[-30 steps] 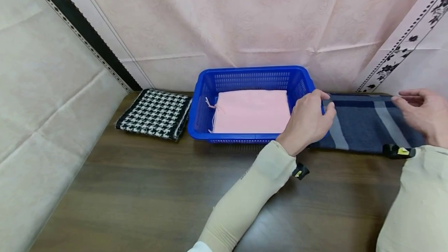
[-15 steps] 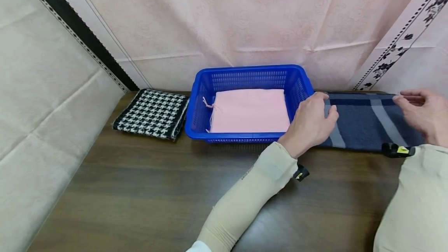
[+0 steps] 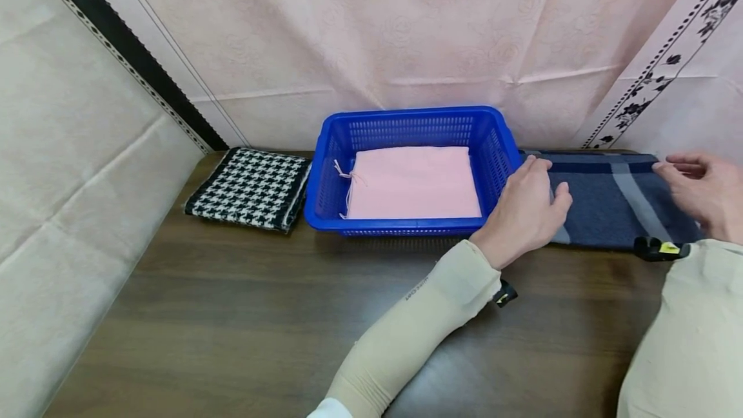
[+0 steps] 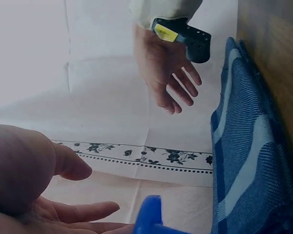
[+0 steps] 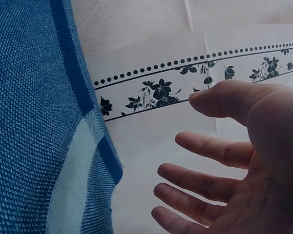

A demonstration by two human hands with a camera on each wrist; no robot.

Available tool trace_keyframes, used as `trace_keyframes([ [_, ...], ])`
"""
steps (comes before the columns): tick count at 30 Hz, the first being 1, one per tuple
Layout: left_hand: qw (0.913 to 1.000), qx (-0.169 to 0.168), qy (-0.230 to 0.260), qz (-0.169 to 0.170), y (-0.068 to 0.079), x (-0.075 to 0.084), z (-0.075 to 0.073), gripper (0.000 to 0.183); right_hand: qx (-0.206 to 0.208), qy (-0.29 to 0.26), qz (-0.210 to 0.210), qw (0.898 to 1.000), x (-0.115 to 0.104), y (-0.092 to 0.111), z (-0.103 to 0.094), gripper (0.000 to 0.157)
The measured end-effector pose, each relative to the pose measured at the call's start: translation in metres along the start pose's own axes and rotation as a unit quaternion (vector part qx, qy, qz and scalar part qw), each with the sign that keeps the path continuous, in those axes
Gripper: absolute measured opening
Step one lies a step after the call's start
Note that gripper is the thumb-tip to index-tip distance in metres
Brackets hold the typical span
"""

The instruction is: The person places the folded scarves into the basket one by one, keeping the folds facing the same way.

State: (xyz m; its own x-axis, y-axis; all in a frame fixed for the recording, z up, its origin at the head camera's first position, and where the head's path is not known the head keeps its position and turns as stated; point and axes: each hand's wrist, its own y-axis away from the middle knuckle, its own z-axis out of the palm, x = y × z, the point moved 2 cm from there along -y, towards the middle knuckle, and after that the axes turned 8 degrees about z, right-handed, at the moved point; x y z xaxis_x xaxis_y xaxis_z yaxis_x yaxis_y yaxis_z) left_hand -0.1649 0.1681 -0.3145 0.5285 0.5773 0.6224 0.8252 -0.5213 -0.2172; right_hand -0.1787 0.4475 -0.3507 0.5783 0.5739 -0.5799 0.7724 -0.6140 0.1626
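Note:
A folded navy-blue scarf with light grey stripes (image 3: 604,202) lies at the right of the table, beside a blue plastic basket (image 3: 406,227). My left hand (image 3: 522,215) is at the basket's right end, overlapping the scarf's left end in the head view. Its thumb stands apart from loosely extended fingers, and the left wrist view shows nothing gripped. Around the scarf's right end, my right hand (image 3: 705,192) holds its fingers apart; in the right wrist view the knitted scarf (image 5: 34,122) is beside the spread fingers. A folded pink cloth (image 3: 415,182) with thin tassels lies inside the basket.
A folded black-and-white houndstooth cloth (image 3: 249,189) lies left of the basket. The brown wooden table (image 3: 261,328) extends in front. A pale pink patterned sheet (image 3: 395,31) rises behind the basket, and a whitish sheet (image 3: 81,192) borders the left side.
My left hand has moved slightly right and down from the basket's rim over the scarf's left end. The right hand stays nearly still. The head view has shifted slightly.

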Motion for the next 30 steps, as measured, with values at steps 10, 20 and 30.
trace_keyframes([
  [10, 0.9993, -0.019, -0.032, 0.011, 0.000, 0.005, 0.011, 0.038, -0.005, 0.008, -0.007, 1.000, 0.013, -0.011, 0.002, 0.066],
  [20, 0.9967, -0.024, -0.071, 0.032, 0.002, 0.014, 0.018, 0.050, -0.002, 0.024, 0.026, 0.999, 0.029, -0.030, 0.010, 0.074],
  [30, 0.9957, -0.060, -0.067, 0.022, 0.005, 0.022, 0.031, 0.051, -0.048, 0.030, 0.038, 0.998, 0.016, -0.007, 0.005, 0.074],
])
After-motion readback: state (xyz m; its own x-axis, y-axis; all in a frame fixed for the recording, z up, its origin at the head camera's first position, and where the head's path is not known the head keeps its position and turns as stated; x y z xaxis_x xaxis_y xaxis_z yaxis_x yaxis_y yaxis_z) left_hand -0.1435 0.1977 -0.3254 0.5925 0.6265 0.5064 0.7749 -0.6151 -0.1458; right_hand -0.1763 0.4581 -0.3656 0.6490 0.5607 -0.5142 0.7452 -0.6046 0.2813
